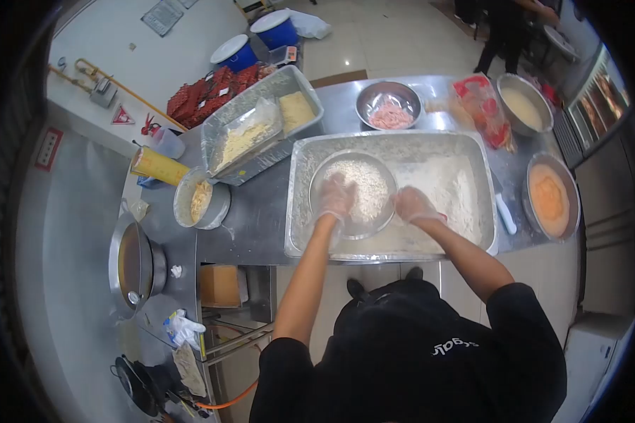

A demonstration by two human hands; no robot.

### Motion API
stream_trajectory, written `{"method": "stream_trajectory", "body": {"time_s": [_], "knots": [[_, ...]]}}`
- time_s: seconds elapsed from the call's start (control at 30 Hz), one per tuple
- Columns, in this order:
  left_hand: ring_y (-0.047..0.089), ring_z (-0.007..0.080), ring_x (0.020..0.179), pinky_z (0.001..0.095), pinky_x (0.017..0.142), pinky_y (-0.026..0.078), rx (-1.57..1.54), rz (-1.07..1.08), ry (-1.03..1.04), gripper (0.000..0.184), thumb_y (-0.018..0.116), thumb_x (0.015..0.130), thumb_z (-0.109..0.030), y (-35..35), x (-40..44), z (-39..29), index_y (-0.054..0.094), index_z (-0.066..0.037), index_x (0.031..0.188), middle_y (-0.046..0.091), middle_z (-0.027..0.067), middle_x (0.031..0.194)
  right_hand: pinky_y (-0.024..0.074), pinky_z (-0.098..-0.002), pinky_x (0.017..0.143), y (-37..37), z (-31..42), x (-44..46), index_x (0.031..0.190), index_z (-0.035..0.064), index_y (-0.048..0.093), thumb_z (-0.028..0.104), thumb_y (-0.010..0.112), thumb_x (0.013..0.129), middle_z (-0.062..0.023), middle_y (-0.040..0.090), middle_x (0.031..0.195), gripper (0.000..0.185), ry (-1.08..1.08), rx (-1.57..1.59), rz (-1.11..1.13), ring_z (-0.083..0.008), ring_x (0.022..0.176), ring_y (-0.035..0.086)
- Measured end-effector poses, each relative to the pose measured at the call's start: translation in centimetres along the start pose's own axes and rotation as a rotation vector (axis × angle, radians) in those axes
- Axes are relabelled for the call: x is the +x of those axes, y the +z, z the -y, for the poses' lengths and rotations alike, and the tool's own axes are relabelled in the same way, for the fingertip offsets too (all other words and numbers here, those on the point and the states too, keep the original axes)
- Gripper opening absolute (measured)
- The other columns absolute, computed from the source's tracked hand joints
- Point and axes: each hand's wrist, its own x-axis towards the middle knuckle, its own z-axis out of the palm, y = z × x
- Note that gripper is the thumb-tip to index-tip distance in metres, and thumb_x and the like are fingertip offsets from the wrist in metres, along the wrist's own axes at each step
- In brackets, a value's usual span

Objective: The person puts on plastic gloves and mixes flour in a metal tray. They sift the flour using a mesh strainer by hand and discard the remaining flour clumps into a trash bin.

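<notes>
A large metal tray [391, 137] with white flour [451, 187] in it lies before me. Inside its left half sits a round metal sieve [386, 227], full of pale floury flakes [365, 185] that hide its bottom. My left hand [337, 195], in a clear plastic glove, rests on the flakes at the sieve's left side, fingers apart. At the right rim is my right hand [414, 204], gloved too, with its fingers curled closed against the sieve's edge. A small red spot shows beside the right wrist; I cannot make out what it is.
Behind the tray stands a bowl of pink raw meat [391, 115]. A grey bin [310, 84] holds yellowish crumbs. To the right are a bowl of orange batter [549, 197], a pale liquid bowl [523, 109] and a white-handled tool [505, 213]. A pan [135, 264] stands left. Another person [502, 35] is far off.
</notes>
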Motion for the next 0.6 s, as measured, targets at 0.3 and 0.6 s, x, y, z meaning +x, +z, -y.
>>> {"method": "stream_trajectory", "body": {"time_s": [0.3,0.6], "knots": [[0.041,0.0447,0.121,0.0505,0.1,0.035,0.227,0.061,0.069,0.047,0.053,0.084,-0.029,1.0,-2.4,-0.8,0.043,-0.022,0.129,0.04,0.0247,0.132,0.0454,-0.0471,0.085,-2.4,3.5,-3.5,0.093,-0.0031,0.065,0.032,0.047,0.084,-0.0297,0.059,0.102,0.04,0.1,0.268,-0.001,-0.0413,0.1,0.057],[0.049,0.0409,0.118,0.0424,0.1,0.039,0.145,0.293,0.235,0.053,0.047,0.081,-0.02,4.1,0.0,-0.6,0.041,-0.014,0.134,0.044,0.028,0.133,0.0459,-0.0476,0.085,-5.3,3.4,-3.3,0.092,-0.0021,0.066,0.034,0.045,0.085,-0.0283,0.062,0.096,0.043,0.051,0.146,0.053,-0.0431,0.094,0.06]]}}
